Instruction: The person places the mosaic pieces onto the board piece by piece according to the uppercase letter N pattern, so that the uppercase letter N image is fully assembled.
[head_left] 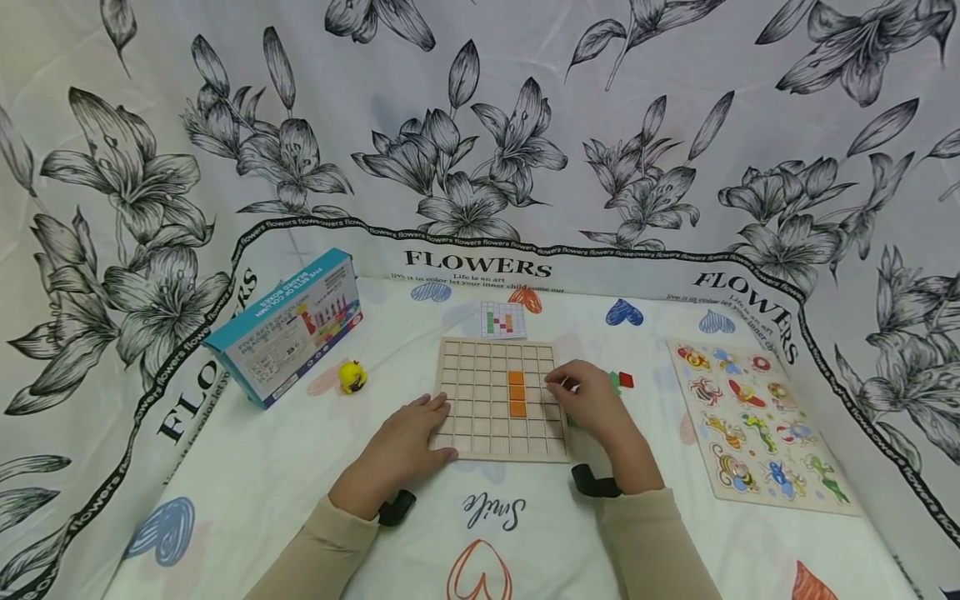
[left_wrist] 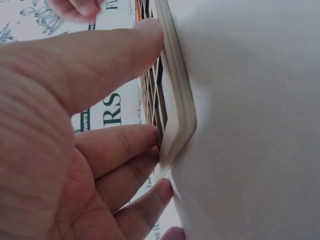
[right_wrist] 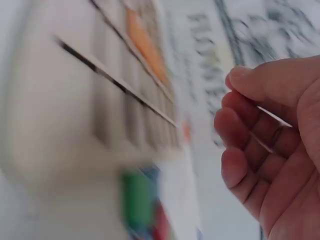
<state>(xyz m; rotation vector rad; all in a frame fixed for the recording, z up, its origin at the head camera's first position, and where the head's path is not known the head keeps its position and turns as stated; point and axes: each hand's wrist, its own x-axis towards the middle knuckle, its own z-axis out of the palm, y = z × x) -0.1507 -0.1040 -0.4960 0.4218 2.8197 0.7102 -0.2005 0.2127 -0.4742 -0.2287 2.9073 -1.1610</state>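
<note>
- The wooden grid board point(head_left: 480, 400) lies flat in the middle of the table point(head_left: 420, 542), with three orange squares point(head_left: 517, 393) lined up in one column, right of centre.
- The left hand point(head_left: 408, 433) rests at the board's left side, fingers extended, thumb on its near edge.
- The right hand point(head_left: 596, 400) is over the right side, fingers loosely bent, thumb close to the index finger.
- Green point(head_left: 615, 383) and red pieces point(head_left: 626, 380) lie beyond it.
- A pattern card point(head_left: 502, 321) sits just past the far edge.
- Left: yellow toy point(head_left: 352, 377), blue box point(head_left: 292, 329); right: insect puzzle point(head_left: 761, 425).

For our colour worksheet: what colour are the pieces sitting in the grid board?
The pieces are orange, clearest in the head view.
</note>
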